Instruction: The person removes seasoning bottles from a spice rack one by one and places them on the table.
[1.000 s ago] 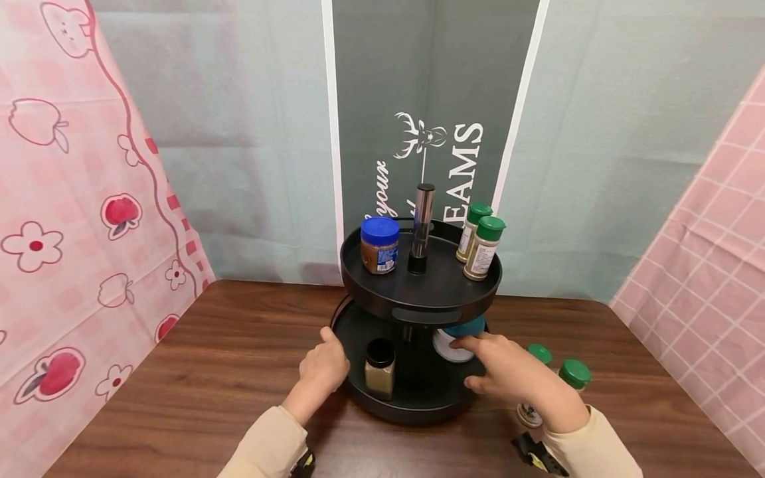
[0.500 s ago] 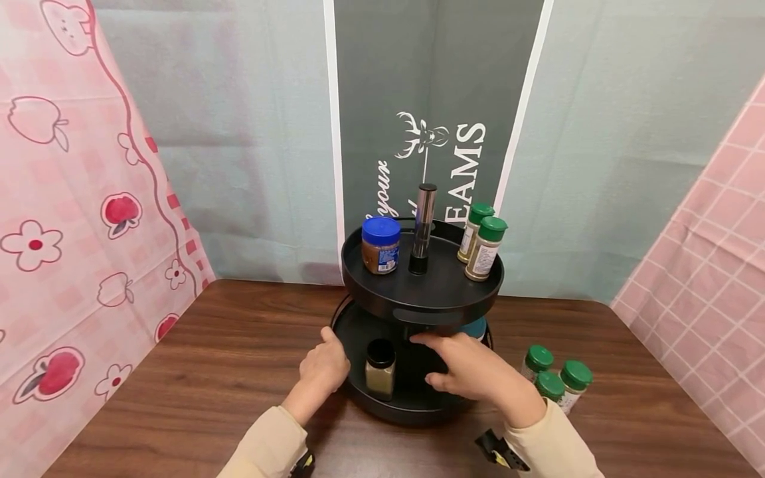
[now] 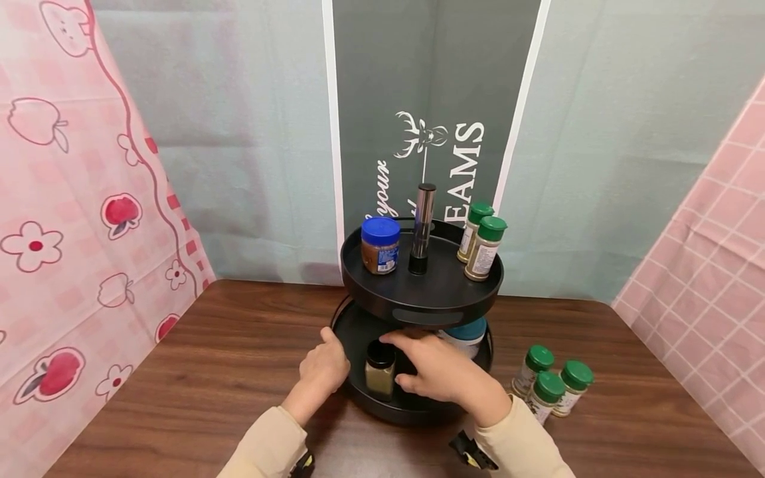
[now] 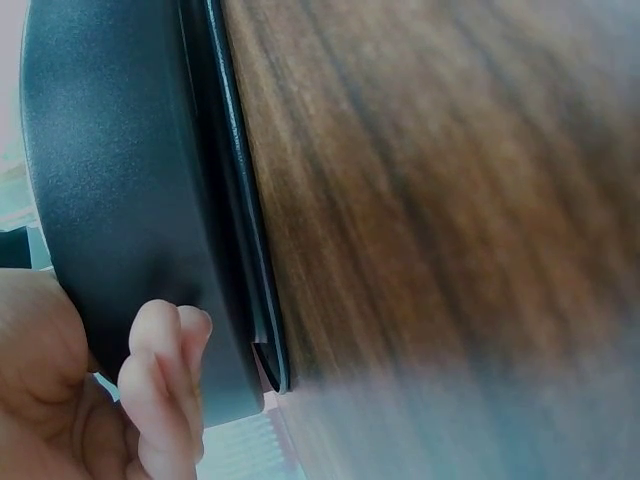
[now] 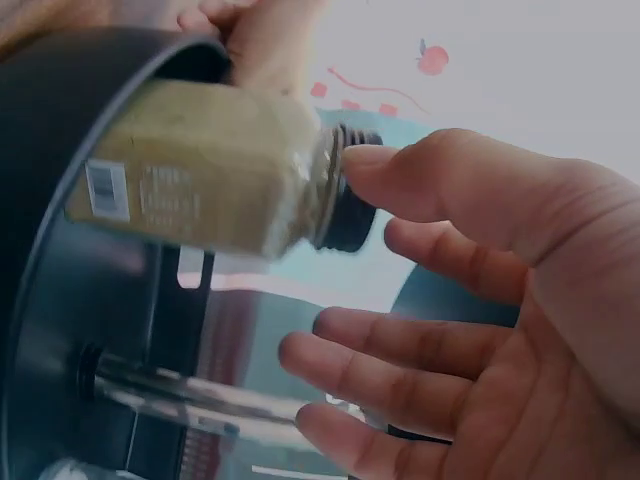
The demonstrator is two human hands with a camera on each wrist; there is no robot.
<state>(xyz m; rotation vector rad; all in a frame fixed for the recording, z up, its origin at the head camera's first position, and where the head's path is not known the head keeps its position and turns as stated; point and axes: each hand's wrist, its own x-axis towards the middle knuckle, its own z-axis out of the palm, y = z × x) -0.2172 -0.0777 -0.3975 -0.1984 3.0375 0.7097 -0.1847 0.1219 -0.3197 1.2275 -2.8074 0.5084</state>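
In the head view a two-tier black round tray stand (image 3: 418, 295) stands on the wooden table. My left hand (image 3: 323, 362) grips the left rim of its lower tier; the left wrist view has the curled fingers (image 4: 165, 370) against the outer wall. On that tier's front left stands a square spice jar (image 3: 380, 380) of tan powder with a black lid. My right hand (image 3: 439, 372) reaches in from the right, fingers parted around the jar's right side. In the right wrist view its thumb overlaps the black lid (image 5: 350, 190), while the other fingers (image 5: 380, 375) stay spread.
A blue-lidded jar (image 3: 380, 255) and two green-capped shakers (image 3: 484, 255) stand on the upper tier, around a metal post (image 3: 423, 222). Behind my right hand sits a teal-lidded tub (image 3: 469, 332). Three green-capped shakers (image 3: 546, 392) stand on the table to the right.
My right hand has moved left, from the teal-lidded tub across the lower tier to the black-lidded jar. The shakers on the right have come into fuller view. My left hand stays put.
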